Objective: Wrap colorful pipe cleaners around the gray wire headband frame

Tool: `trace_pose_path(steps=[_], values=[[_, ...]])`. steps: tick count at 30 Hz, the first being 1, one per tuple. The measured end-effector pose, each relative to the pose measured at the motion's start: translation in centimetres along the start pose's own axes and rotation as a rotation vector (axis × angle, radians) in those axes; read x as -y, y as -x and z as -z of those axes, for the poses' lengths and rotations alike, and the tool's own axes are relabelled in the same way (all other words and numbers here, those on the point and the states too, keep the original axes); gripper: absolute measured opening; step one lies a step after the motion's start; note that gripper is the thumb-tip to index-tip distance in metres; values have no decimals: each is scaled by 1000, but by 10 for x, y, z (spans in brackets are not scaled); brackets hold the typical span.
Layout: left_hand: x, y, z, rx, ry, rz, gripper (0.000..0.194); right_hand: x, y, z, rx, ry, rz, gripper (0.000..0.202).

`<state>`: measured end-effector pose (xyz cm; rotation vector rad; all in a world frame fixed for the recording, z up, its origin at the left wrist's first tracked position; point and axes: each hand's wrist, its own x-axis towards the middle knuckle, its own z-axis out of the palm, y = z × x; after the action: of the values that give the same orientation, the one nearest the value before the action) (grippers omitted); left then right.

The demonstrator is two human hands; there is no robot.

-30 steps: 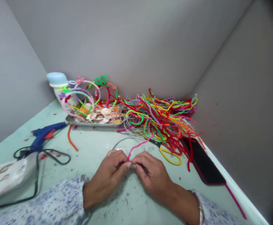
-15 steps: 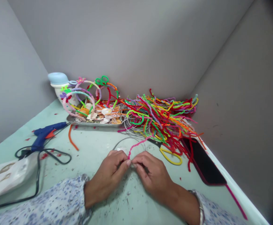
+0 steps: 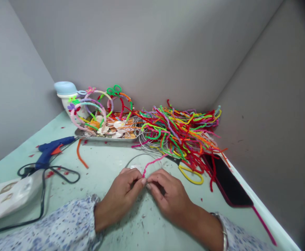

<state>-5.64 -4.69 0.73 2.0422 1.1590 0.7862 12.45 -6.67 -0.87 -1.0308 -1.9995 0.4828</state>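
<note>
A crinkled pink pipe cleaner (image 3: 152, 162) rises from between my fingertips and leans to the right. My left hand (image 3: 123, 197) pinches its lower end between thumb and forefinger. Right beside it, my right hand (image 3: 172, 195) is closed in a pinch at the same spot, fingertips touching those of the left. A thin grey wire hoop (image 3: 132, 159) arches behind both hands, its lower part hidden by them. I cannot tell how the pipe cleaner's hidden end meets the wire.
A metal tray (image 3: 108, 139) holds shells and several fuzzy headbands (image 3: 75, 122). To its right lie a heap of coloured pipe cleaners (image 3: 178, 129), yellow-handled scissors (image 3: 194, 179) and a phone (image 3: 228, 181). At left are a blue glue gun (image 3: 46, 151), its cord, a plastic bag (image 3: 16, 195) and a lidded cup (image 3: 65, 89).
The pink pipe cleaner's free end has dipped slightly to the left. Both hands stay almost in place, still pinching together.
</note>
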Motion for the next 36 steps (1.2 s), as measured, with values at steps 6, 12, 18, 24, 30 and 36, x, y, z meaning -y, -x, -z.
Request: trace_pose_path(steps=[6,12,18,24,30,36], values=[[-1,0,1,3,-5,-7,29,0,0,0,8,14,-40,12],[1,1,0,32,-27,-5,30,-1,0,1,26,21,14,10],[2,2,-2,45,-33,3,30,-2,1,1,37,34,54,10],[2,2,-1,47,-26,10,31,-1,1,2,23,83,86,12],[1,-1,-1,26,-5,23,32,-1,0,1,11,68,48,11],[-2,0,-1,34,14,34,27,-1,-1,0,-6,22,-42,10]])
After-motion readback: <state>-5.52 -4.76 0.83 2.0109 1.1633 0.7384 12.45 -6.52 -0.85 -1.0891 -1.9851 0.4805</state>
